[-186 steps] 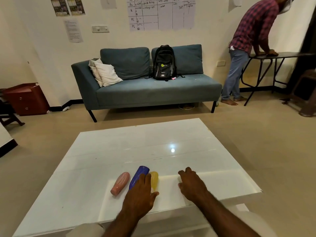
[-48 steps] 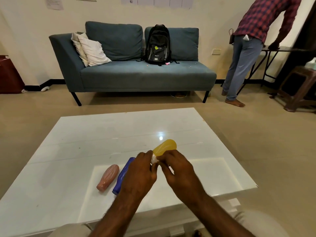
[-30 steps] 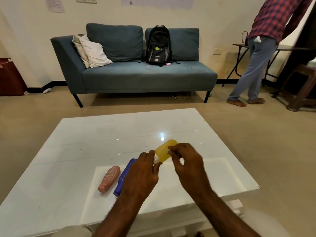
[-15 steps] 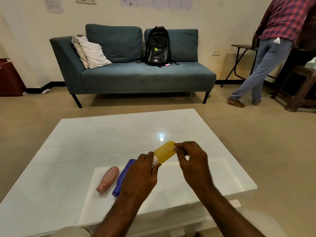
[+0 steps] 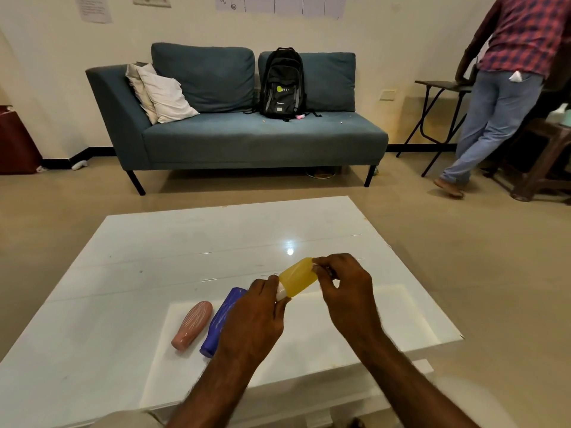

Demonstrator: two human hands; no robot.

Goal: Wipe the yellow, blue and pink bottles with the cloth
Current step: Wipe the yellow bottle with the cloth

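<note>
The yellow bottle [image 5: 298, 278] is lifted above the white table [image 5: 185, 242], tilted with its white cap toward me. My left hand [image 5: 253, 316] pinches the cap end. My right hand [image 5: 346, 288] grips the bottle's far end, with a scrap of white cloth [image 5: 315, 267] just showing between its fingers and the bottle. The blue bottle [image 5: 221, 319] lies on the table, partly hidden by my left hand. The pink bottle [image 5: 193, 324] lies beside it on the left.
A teal sofa [image 5: 247, 140] with a black backpack [image 5: 282, 83] and pillows stands beyond the table. A person in a plaid shirt [image 5: 506, 88] stands at a folding table [image 5: 441, 88] at the far right, next to a wooden stool [image 5: 543, 156].
My right hand has slid from the bottle's neck to its far end over the last seconds. My left hand keeps the cap end. The person at the right has shifted further right.
</note>
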